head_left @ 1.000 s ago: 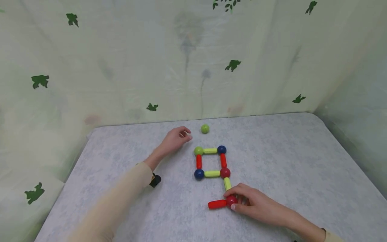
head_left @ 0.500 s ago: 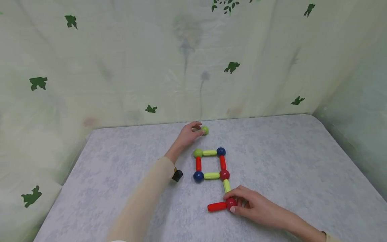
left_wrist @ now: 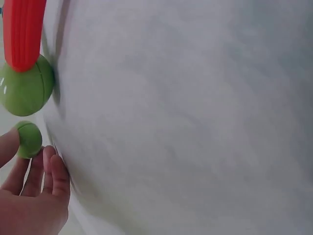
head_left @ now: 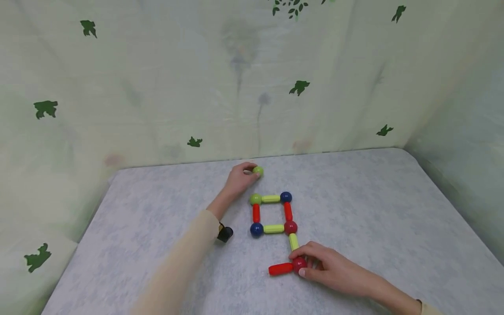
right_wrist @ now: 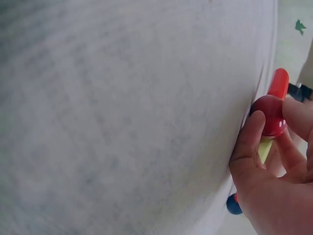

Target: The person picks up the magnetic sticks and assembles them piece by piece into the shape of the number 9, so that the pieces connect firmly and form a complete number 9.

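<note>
Near the table's back edge my left hand [head_left: 239, 179] pinches a loose green ball [head_left: 258, 171] between thumb and fingers; the left wrist view shows the same green ball [left_wrist: 30, 139] at the fingertips. My right hand [head_left: 334, 267] grips a red ball [head_left: 299, 264] at the near end of the figure. From that ball a red stick [head_left: 280, 269] points left and a yellow-green stick [head_left: 293, 242] runs up to another red ball [head_left: 290, 227]. In the right wrist view, thumb and fingers surround the red ball [right_wrist: 269, 115].
A square of sticks and balls lies mid-table, with a green ball [head_left: 256, 199], two blue balls [head_left: 286, 197] and a red corner. Behind the grey table [head_left: 374, 210] hangs a pale curtain [head_left: 165, 78] with green leaf shapes. A black wrist camera [head_left: 225, 233] sits on the left wrist.
My left hand has reached right to the loose green ball, taken hold of it and shifted it slightly left. The right hand has stayed on the red ball.
</note>
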Tool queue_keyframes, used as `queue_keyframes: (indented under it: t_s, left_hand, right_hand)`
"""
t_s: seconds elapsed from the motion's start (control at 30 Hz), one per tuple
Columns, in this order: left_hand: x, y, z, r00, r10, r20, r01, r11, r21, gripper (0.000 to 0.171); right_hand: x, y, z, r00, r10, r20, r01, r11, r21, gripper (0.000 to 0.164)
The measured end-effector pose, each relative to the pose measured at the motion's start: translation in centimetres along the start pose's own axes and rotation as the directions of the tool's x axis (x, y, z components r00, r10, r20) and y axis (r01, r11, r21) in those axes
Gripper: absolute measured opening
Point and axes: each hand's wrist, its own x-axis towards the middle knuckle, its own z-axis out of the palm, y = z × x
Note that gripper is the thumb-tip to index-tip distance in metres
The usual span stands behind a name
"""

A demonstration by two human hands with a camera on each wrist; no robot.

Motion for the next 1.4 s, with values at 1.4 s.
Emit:
queue_keyframes:
  t_s: [1.4]
  left_hand:
    - [-21.7, -1.5, -2.1, 0.964, 0.138, 0.226, -0.158, 0.985, 0.069, 0.033]
  right_hand:
    - [0.3, -0.2, 0.3, 1.0, 0.02, -0.008, -0.021, 0.999, -0.031, 0.029]
